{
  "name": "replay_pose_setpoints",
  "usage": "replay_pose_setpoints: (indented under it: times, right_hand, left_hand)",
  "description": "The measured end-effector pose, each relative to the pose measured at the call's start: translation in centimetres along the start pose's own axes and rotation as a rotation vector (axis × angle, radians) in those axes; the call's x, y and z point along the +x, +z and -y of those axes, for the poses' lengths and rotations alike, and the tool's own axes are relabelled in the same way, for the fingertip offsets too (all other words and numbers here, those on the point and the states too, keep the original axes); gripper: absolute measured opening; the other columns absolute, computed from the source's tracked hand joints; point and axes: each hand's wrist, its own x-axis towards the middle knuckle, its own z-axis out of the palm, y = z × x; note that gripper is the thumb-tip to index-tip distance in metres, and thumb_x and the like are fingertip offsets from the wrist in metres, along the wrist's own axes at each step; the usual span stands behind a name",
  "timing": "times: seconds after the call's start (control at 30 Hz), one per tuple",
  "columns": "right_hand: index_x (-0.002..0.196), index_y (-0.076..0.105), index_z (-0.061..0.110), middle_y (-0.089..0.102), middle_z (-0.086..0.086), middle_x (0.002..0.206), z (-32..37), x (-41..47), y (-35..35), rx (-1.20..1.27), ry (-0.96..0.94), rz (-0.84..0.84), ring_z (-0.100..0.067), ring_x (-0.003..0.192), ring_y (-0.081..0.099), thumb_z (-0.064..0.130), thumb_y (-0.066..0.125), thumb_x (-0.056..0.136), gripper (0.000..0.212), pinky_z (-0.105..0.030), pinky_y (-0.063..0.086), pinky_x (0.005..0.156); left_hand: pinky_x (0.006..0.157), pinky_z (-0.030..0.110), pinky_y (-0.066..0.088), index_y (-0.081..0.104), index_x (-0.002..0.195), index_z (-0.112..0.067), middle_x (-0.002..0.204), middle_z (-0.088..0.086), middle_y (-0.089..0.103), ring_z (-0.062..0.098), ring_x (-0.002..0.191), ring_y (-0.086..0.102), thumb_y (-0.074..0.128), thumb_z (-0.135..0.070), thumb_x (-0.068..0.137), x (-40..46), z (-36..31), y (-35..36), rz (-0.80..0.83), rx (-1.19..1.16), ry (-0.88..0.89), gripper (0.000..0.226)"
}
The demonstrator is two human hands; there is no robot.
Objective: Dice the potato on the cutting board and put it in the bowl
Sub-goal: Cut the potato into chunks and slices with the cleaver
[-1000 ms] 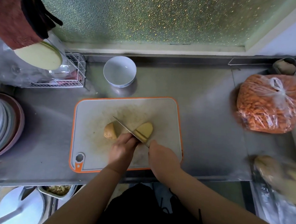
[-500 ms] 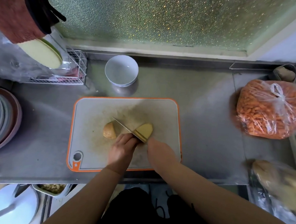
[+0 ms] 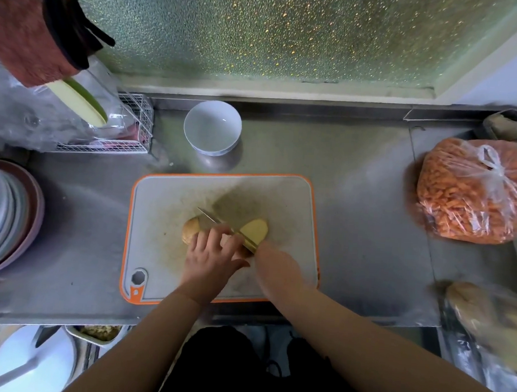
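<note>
Both forearms reach in from the bottom edge and meet over the middle of the cutting board (image 3: pixel 167 203), an orange-rimmed grey slab lying on the steel worktop (image 3: pixel 356 201). The left hand (image 3: pixel 210 256) lies palm down with its fingers curled over the near half of the potato (image 3: pixel 191 229), pressing it onto the board. The right hand (image 3: pixel 276 267) is closed around the knife (image 3: pixel 209 218) handle, which the hand hides; its wrist angles in from the right.

The blade runs diagonally from the right hand up and to the left, tip pointing toward the far left corner of the board, and sits between the two potato pieces. The brown-skinned piece lies left of the blade, partly under the left fingers. The other piece (image 3: pixel 254 231) lies just right of the blade, pale cut face up, its long axis slanting from near left to far right.

The white bowl (image 3: pixel 212 127) stands empty on the worktop beyond the board's far edge, apart from it.
</note>
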Motion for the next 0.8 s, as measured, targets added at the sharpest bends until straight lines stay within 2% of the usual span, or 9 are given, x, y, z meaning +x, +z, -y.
replay_pose_setpoints:
  times: [0.07, 0.17, 0.27, 0.4, 0.53, 0.63, 0.8]
  right_hand:
    - [0.124, 0.043, 0.006, 0.058, -0.013, 0.119, 0.1, -0.1, -0.1, 0.035, 0.028, 0.024, -0.029, 0.110, 0.058, 0.024, 0.038, 0.099, 0.031, -0.036, 0.044, 0.090]
    - [0.122, 0.043, 0.007, 0.059, -0.014, 0.118, 0.2, 0.0, 0.0, 0.041, 0.038, 0.046, -0.031, 0.108, 0.058, 0.040, 0.042, 0.097, 0.042, -0.037, 0.045, 0.088]
    - [0.123, 0.043, 0.006, 0.058, -0.014, 0.120, 0.2, -0.1, -0.2, 0.074, 0.061, 0.043, -0.031, 0.111, 0.057, 0.032, 0.042, 0.098, 0.036, -0.037, 0.044, 0.091]
    - [0.123, 0.045, 0.005, 0.059, -0.013, 0.119, 0.1, 0.1, 0.3, 0.027, 0.029, 0.016, -0.029, 0.109, 0.059, 0.023, 0.040, 0.098, 0.031, -0.036, 0.045, 0.091]
    - [0.123, 0.046, 0.006, 0.057, -0.013, 0.123, -0.5, 0.8, 0.9, -0.007, 0.026, -0.010, -0.028, 0.112, 0.057, 0.010, 0.032, 0.100, 0.028, -0.035, 0.042, 0.093]
    - [0.119, 0.051, 0.006, 0.059, -0.014, 0.120, -0.9, 1.1, 0.7, 0.062, 0.041, -0.010, -0.030, 0.109, 0.058, 0.012, 0.032, 0.101, 0.027, -0.037, 0.042, 0.091]
    - [0.116, 0.049, 0.011, 0.063, -0.010, 0.111, -0.8, -0.3, 1.4, 0.044, 0.022, -0.088, -0.026, 0.100, 0.062, 0.016, 0.037, 0.100, 0.021, -0.034, 0.046, 0.085]
  left_hand:
    - [0.081, 0.045, 0.045, 0.062, 0.098, -0.025, 0.108, 0.004, 0.047, 0.030, 0.087, 0.048, 0.082, -0.052, 0.056, 0.9, 0.3, -0.4, 0.055, 0.049, 0.054, 0.053]
    - [0.084, 0.045, 0.043, 0.068, 0.092, -0.027, 0.106, 0.001, 0.054, 0.026, 0.092, 0.044, 0.082, -0.055, 0.053, 1.8, 0.5, -0.5, 0.090, 0.094, 0.124, 0.049]
    - [0.085, 0.044, 0.043, 0.069, 0.096, -0.029, 0.105, 0.000, 0.056, 0.025, 0.093, 0.044, 0.084, -0.054, 0.052, 1.8, 0.7, -0.5, 0.107, 0.101, 0.144, 0.053]
    - [0.082, 0.042, 0.045, 0.065, 0.113, -0.026, 0.105, 0.003, 0.056, 0.026, 0.089, 0.049, 0.080, -0.058, 0.054, 1.5, 0.4, -0.7, 0.069, 0.111, 0.134, 0.068]
    - [0.067, 0.035, 0.044, 0.053, 0.101, -0.019, 0.101, 0.004, 0.048, 0.025, 0.079, 0.051, 0.067, -0.037, 0.083, 0.3, -0.7, -0.3, -0.140, -0.083, 0.045, 0.030]
    - [0.064, 0.031, 0.043, 0.062, 0.089, -0.018, 0.094, -0.001, 0.055, 0.021, 0.082, 0.053, 0.064, -0.026, 0.084, -0.6, -1.3, 0.3, -0.094, -0.215, 0.022, 0.010]
    - [0.063, 0.029, 0.045, 0.072, 0.084, -0.014, 0.091, 0.000, 0.065, 0.023, 0.081, 0.060, 0.069, -0.020, 0.082, -1.0, -1.4, 0.7, -0.036, -0.236, -0.049, 0.006]
